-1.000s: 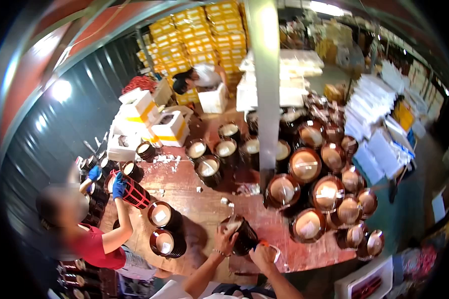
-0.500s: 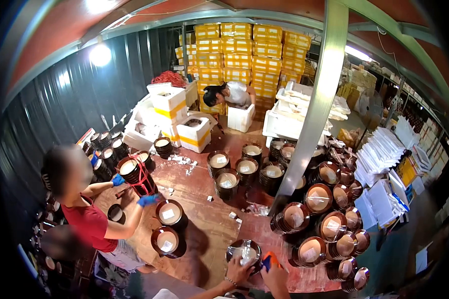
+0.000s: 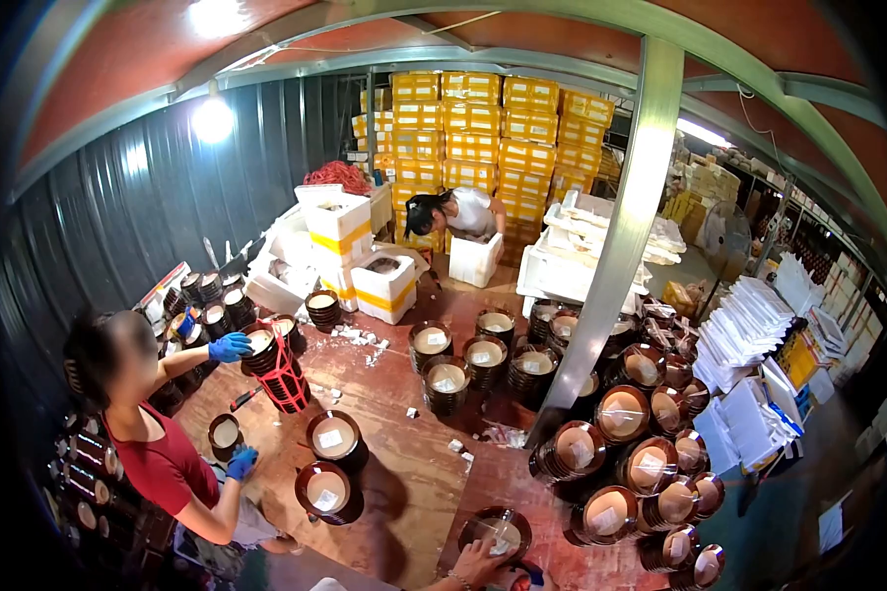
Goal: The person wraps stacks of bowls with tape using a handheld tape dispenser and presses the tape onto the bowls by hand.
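My left hand (image 3: 477, 563) lies with its fingers spread on the top of a stack of dark-rimmed bowls (image 3: 511, 521) at the bottom centre. A white label (image 3: 506, 538) shows on the pale inside of the top bowl, by my fingertips. At the lower edge, right against that stack, is a dark blue and red tool (image 3: 533, 573), which looks like a tape dispenser. My right hand is mostly cut off there, around the tool. Two more labelled bowl stacks, a farther one (image 3: 332, 434) and a nearer one (image 3: 322, 491), stand to the left.
A person in a red top (image 3: 172, 463) with blue gloves stands at left by a bowl stack tied with red cord (image 3: 284, 379). Another person (image 3: 463, 212) bends over a white foam box (image 3: 474, 259). A metal post (image 3: 606, 256) rises near many wrapped stacks (image 3: 621, 414) at right.
My left hand has shifted slightly down and now lies flatter on the bowls. The tool has dropped toward the bottom edge. The co-worker's lower glove has moved from the corded stack to a small bowl.
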Motion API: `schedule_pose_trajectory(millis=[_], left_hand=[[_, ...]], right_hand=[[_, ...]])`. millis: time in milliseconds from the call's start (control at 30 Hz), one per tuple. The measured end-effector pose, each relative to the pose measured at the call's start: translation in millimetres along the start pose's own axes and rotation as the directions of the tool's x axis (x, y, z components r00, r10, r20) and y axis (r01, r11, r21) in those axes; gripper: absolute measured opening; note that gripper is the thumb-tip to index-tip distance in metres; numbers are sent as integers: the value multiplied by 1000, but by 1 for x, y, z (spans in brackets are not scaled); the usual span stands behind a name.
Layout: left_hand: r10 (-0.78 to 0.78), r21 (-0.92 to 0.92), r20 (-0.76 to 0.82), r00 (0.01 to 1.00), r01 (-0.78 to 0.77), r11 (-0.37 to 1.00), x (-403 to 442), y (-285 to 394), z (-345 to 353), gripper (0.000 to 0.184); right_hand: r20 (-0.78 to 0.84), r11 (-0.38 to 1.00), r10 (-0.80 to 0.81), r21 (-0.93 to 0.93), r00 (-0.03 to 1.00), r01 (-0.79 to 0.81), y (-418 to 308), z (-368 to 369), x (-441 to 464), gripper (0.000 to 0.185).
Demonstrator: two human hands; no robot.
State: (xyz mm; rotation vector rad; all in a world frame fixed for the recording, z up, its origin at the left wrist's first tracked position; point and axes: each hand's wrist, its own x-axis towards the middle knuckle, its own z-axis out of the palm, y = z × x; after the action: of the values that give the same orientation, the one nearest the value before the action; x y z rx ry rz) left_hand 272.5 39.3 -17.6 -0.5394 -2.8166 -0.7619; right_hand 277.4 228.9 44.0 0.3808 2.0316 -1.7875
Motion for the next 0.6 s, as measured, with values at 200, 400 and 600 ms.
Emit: schedule_pose_trajectory(millis=[200,400,600], left_hand=[[-45,-49,0,999,45,998,-9,10,-11,76],[-236,-120,-34,971,231,966,-22,40,-74,56],[109,-217,-212,971,-155,964,3,25,-96,68]], right_hand=[[68,820,59,566,996,-88,-3,-15,-32,56],[128,485,145,855,981,-184,21,-44,-64,59],[101,4,254,994,962,-106,-32,-18,-75,41]])
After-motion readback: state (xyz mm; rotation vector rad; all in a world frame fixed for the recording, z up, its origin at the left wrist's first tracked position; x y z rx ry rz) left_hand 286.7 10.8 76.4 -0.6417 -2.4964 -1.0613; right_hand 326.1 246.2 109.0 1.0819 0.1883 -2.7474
